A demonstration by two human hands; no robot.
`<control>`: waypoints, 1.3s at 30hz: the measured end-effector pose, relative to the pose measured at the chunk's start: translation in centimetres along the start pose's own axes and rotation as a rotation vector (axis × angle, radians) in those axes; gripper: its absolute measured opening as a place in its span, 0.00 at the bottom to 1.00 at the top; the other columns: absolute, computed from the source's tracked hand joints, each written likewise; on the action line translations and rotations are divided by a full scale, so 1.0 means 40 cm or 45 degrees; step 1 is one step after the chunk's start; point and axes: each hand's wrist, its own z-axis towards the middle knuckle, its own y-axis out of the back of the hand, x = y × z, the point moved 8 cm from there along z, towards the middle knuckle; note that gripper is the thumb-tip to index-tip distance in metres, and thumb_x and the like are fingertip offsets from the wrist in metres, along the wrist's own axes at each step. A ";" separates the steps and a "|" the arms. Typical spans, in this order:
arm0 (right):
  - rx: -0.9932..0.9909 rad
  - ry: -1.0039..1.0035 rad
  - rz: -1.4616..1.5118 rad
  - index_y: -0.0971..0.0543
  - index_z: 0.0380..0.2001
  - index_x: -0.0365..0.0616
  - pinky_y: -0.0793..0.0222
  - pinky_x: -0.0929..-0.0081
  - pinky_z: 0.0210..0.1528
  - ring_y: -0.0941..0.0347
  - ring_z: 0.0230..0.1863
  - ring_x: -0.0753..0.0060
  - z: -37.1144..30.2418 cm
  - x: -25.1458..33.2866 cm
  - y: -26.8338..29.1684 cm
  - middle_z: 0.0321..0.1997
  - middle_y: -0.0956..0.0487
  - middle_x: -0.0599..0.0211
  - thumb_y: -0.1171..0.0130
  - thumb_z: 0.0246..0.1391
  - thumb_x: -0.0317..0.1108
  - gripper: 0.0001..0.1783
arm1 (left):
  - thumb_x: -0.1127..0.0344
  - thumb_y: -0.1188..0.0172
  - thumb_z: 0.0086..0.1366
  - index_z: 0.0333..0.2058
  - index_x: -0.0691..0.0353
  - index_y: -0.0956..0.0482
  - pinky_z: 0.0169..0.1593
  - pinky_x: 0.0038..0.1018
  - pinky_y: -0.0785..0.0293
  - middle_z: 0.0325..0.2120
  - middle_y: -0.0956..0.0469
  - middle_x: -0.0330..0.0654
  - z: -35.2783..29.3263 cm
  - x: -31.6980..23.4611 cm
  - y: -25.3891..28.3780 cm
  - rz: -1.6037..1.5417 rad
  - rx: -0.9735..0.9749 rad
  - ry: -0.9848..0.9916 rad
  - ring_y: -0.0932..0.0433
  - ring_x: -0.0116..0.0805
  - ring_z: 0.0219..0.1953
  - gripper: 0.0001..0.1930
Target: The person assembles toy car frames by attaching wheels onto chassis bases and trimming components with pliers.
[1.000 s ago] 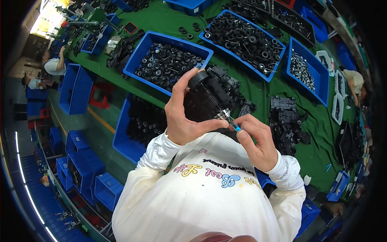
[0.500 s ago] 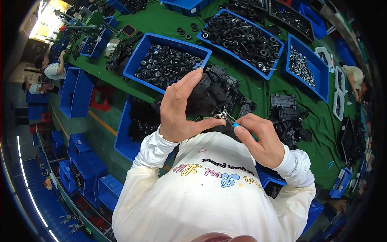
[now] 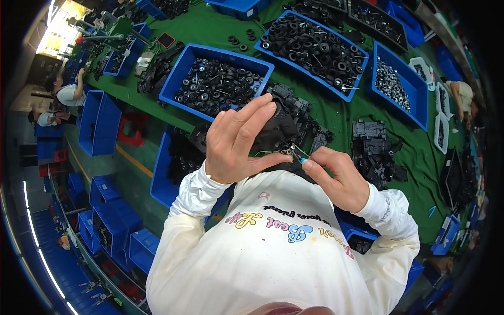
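Black plastic part [image 3: 275,131] clenched in left hand [image 3: 236,142]; right hand [image 3: 338,176] pinches small tool [image 3: 298,155].

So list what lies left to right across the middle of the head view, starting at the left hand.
Left hand → black plastic assembly it holds → small blue-tipped tool → right hand → pile of black frames on the green table.
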 end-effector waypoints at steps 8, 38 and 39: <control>-0.104 0.025 0.181 0.25 0.24 0.31 0.40 0.57 0.29 0.33 0.24 0.47 0.042 -0.018 -0.041 0.22 0.30 0.49 0.51 0.64 0.38 0.20 | 0.48 0.22 0.42 0.55 0.65 0.29 0.33 0.26 0.30 0.51 0.22 0.52 0.002 0.011 0.022 0.133 0.101 0.017 0.23 0.35 0.29 0.44; 0.359 0.699 0.066 0.25 0.24 0.33 0.35 0.58 0.29 0.28 0.26 0.45 0.549 0.359 -0.340 0.22 0.26 0.45 0.48 0.64 0.46 0.24 | 0.55 0.17 0.35 0.58 0.60 0.30 0.50 0.35 0.23 0.47 0.21 0.48 -0.200 0.264 0.521 0.778 -0.405 0.757 0.19 0.45 0.47 0.49; 0.399 0.643 0.021 0.26 0.25 0.33 0.36 0.60 0.29 0.29 0.25 0.47 0.524 0.350 -0.325 0.22 0.27 0.47 0.48 0.64 0.45 0.23 | 0.56 0.17 0.35 0.58 0.61 0.31 0.51 0.34 0.23 0.46 0.21 0.48 -0.203 0.261 0.504 0.701 -0.400 0.803 0.19 0.43 0.47 0.49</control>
